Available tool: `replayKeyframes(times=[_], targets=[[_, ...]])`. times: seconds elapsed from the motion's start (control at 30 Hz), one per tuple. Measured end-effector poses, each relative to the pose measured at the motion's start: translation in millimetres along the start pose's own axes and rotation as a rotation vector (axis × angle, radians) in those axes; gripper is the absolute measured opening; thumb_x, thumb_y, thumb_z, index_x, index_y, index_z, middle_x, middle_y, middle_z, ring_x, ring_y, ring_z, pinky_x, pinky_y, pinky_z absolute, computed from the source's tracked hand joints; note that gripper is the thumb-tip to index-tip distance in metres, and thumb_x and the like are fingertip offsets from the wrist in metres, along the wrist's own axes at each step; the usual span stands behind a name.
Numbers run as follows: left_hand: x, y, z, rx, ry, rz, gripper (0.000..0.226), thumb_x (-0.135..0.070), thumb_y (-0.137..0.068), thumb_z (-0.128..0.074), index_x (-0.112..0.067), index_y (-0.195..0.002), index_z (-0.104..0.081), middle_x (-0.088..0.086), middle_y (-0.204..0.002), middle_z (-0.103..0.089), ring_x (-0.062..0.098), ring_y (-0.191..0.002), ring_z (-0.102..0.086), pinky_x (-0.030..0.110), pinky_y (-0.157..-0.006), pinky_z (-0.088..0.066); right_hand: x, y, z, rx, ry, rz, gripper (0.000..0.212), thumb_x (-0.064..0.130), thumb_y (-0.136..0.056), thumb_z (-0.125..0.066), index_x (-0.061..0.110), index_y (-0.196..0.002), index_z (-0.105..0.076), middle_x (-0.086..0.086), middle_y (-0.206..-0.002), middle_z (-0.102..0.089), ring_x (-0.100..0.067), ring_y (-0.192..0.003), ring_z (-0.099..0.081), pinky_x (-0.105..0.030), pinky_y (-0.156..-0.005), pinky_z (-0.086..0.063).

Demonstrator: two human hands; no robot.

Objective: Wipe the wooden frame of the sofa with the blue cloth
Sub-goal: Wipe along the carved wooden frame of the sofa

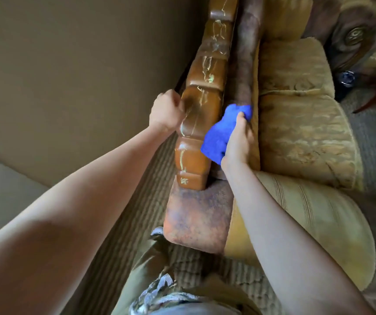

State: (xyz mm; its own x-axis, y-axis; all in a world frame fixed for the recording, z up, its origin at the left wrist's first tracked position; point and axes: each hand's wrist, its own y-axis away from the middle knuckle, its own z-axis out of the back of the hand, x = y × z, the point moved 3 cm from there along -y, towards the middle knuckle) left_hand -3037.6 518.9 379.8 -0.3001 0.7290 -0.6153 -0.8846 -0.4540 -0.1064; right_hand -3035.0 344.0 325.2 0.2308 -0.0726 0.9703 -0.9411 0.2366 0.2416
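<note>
I'm gripping the wooden frame (201, 103) with my left hand (167, 111), right hand (239, 142) clutching the blue cloth (218, 133), should press firmly into grooves.

A home living room is indicated by a gold patterned upholstered sofa (300, 123) with a carved glossy brown wooden frame (201, 103), set against a plain beige wall (68, 64).

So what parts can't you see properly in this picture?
Head view only:
- Left hand fingers: motion-blurred against the wooden frame, so their grip is unclear.
- Right hand fingertips: buried in the blue cloth.
- Frame's top end: cut off by the picture's upper edge.
- Frame's back side: turned toward the wall.
- Small dark round object beside the cushions: too blurred to identify.
</note>
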Motion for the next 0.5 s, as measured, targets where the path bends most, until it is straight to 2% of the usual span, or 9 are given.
replayKeyframes(times=[0.07,0.13,0.2,0.23,0.33,0.43,0.5], targets=[[0.9,-25.6,-2.5,0.011,0.000,-0.114,0.022,-0.017,-0.088,-0.042,-0.006,-0.097,-0.059,0.014,-0.103,-0.059,0.031,-0.095,-0.055,0.032,-0.074,-0.043,11.8,2.0,-26.2,0.007,0.074,0.119,0.038,0.043,-0.094,-0.046,0.016,-0.111,-0.067,0.000,-0.108,-0.064,-0.013,-0.099,-0.056,-0.025,-0.093,-0.043],[0.0,-46.2,-2.6,0.046,0.013,-0.231,0.027,-0.018,-0.088,-0.041,-0.005,-0.103,-0.059,0.014,-0.105,-0.057,0.029,-0.100,-0.052,0.035,-0.082,-0.045,10.4,3.4,-54.3,0.018,0.317,0.299,0.041,0.037,-0.097,-0.045,0.009,-0.121,-0.062,-0.005,-0.134,-0.052,-0.017,-0.120,-0.048,-0.027,-0.103,-0.034],[0.4,-62.7,-1.8,0.085,0.043,-0.328,0.036,-0.023,-0.084,-0.036,-0.006,-0.104,-0.059,0.013,-0.105,-0.058,0.026,-0.101,-0.051,0.034,-0.085,-0.043,-2.0,-5.0,-70.0,-0.032,0.460,0.398,0.041,0.032,-0.097,-0.045,0.007,-0.128,-0.057,-0.008,-0.146,-0.039,-0.023,-0.133,-0.036,-0.030,-0.108,-0.026],[1.6,-69.1,-1.6,0.103,0.063,-0.363,0.037,-0.024,-0.083,-0.034,-0.006,-0.104,-0.059,0.012,-0.106,-0.058,0.025,-0.101,-0.051,0.032,-0.085,-0.043,-2.3,-10.4,-73.7,-0.052,0.483,0.392,0.042,0.032,-0.098,-0.044,0.007,-0.130,-0.055,-0.009,-0.146,-0.040,-0.024,-0.133,-0.036,-0.030,-0.108,-0.026],[3.8,-78.5,-5.4,0.172,0.140,-0.433,0.028,-0.012,-0.090,-0.041,-0.007,-0.112,-0.059,0.011,-0.111,-0.052,0.023,-0.100,-0.053,0.028,-0.087,-0.042,9.7,-23.0,-70.2,-0.140,0.304,0.264,0.046,0.038,-0.097,-0.037,0.010,-0.128,-0.056,-0.007,-0.128,-0.057,-0.024,-0.121,-0.050,-0.025,-0.098,-0.034],[-0.7,-76.3,-9.7,0.190,0.195,-0.514,0.029,-0.007,-0.089,-0.040,-0.005,-0.110,-0.060,0.012,-0.111,-0.052,0.024,-0.101,-0.054,0.029,-0.090,-0.042,4.1,-25.3,-56.3,-0.239,0.194,0.043,0.043,0.035,-0.102,-0.034,0.012,-0.133,-0.051,-0.007,-0.131,-0.056,-0.022,-0.122,-0.047,-0.014,-0.083,-0.028],[-4.0,-72.4,-11.6,0.170,0.248,-0.570,0.031,-0.007,-0.085,-0.038,-0.003,-0.107,-0.060,0.014,-0.107,-0.054,0.027,-0.099,-0.055,0.032,-0.091,-0.043,-12.3,-10.5,-51.5,-0.274,0.065,-0.021,0.044,0.035,-0.102,-0.034,0.010,-0.135,-0.049,-0.005,-0.133,-0.053,-0.017,-0.122,-0.046,-0.015,-0.089,-0.028]])
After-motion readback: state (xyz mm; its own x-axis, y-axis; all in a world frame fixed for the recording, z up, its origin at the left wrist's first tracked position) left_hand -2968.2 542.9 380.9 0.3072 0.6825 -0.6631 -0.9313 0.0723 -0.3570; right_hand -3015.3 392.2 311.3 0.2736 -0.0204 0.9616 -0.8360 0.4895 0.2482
